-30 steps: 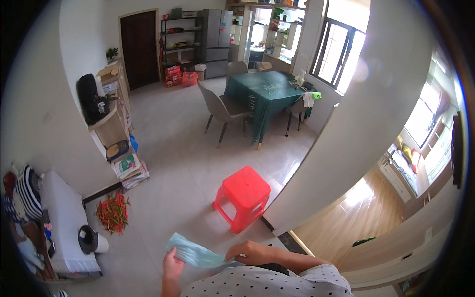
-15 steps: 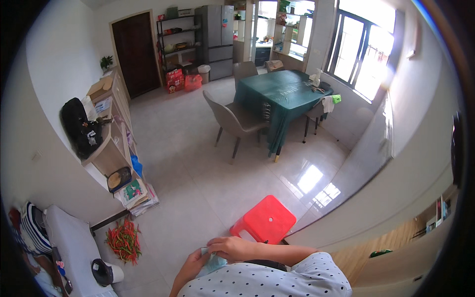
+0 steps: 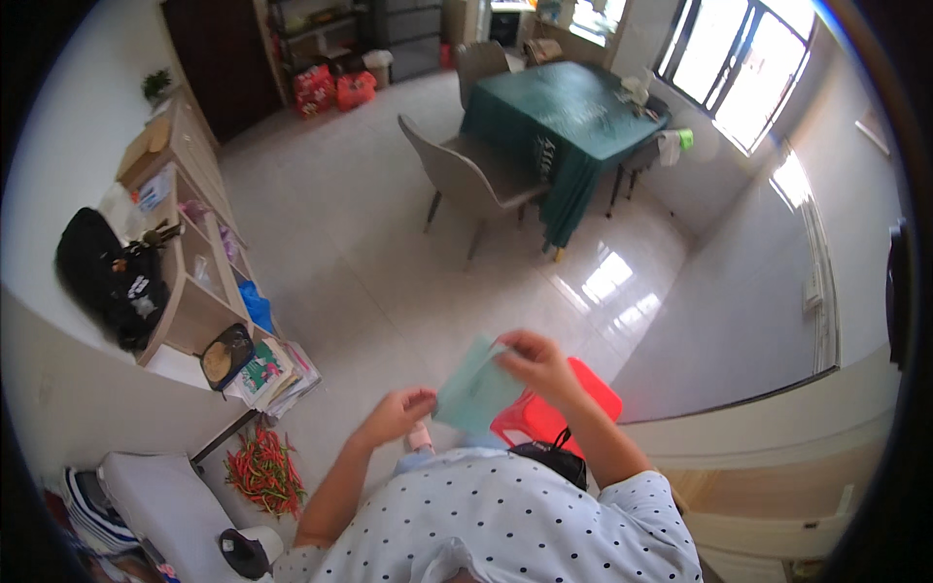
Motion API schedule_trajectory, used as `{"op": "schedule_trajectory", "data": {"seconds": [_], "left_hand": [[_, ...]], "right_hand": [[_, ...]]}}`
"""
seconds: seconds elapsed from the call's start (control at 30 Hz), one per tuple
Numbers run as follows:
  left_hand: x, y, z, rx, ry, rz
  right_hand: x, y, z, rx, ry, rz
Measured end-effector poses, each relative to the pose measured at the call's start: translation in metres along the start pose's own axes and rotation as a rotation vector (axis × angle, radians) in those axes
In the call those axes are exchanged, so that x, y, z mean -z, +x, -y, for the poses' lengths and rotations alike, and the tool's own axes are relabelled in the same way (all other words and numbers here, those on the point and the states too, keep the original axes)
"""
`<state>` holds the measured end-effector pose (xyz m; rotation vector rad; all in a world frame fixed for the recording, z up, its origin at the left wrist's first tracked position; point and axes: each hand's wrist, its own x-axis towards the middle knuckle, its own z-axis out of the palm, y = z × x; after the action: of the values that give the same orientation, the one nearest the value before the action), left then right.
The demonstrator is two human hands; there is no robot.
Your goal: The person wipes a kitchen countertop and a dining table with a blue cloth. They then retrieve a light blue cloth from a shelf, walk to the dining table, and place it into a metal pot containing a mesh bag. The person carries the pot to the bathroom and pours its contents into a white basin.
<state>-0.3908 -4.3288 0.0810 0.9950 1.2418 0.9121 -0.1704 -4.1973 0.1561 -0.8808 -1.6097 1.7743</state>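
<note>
A thin, pale green sheet (image 3: 476, 386) is stretched out in front of my body; whether it is cloth, paper or a plastic bag I cannot make out. My right hand (image 3: 540, 367) pinches its upper right corner. At the lower left edge my left hand (image 3: 400, 416) has its fingertips closed on the sheet. Behind my right hand stands a red plastic stool (image 3: 593, 391), partly covered by my forearm and the sheet. A black bag-like thing (image 3: 556, 461) lies against my polka-dot shirt, beside the stool.
Red and green chillies (image 3: 265, 473) lie on the floor at left, next to a grey padded bench (image 3: 165, 500). Stacked papers (image 3: 282, 377) stand by the wooden cabinet (image 3: 199, 301). Farther off are a grey chair (image 3: 466, 175) and a table with a green cloth (image 3: 573, 112).
My hands have moved up and apart, away from my body. The pale green sheet, crumpled between them before, is now spread out. The whole view has tilted downward.
</note>
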Motion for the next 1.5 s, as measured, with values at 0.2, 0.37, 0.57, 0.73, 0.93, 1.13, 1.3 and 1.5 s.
{"op": "schedule_trajectory", "data": {"seconds": [0.2, 0.37, 0.57, 0.73, 0.93, 1.13, 1.3, 1.5], "left_hand": [[0.025, 0.102, -0.074, -0.159, -0.189, 0.164], [0.013, 0.189, -0.098, -0.515, 0.327, 0.218], [-0.013, 0.312, -0.129, -0.730, 0.343, 0.204], [-0.034, 0.401, -0.161, -0.601, 0.431, 0.305], [-0.052, 0.514, -0.185, -0.611, 0.503, 0.414], [-0.063, 0.633, -0.221, -0.468, 0.421, 0.642], [-0.091, 0.738, -0.273, -0.708, 0.520, 0.928], [-0.158, 0.830, -0.330, -1.101, 0.316, 1.069]], "right_hand": [[0.042, 0.040, 0.022, -0.126, 0.356, -0.204], [0.091, 0.086, 0.017, -0.122, 0.486, -0.354], [0.186, 0.146, 0.012, -0.058, 0.564, -0.487], [0.268, 0.188, 0.030, -0.064, 0.583, -0.544], [0.360, 0.229, 0.031, -0.016, 0.405, -0.653], [0.439, 0.271, 0.025, -0.043, 0.218, -0.819], [0.503, 0.309, 0.044, -0.074, 0.200, -0.895], [0.584, 0.333, 0.041, -0.153, 0.240, -1.043]]}}
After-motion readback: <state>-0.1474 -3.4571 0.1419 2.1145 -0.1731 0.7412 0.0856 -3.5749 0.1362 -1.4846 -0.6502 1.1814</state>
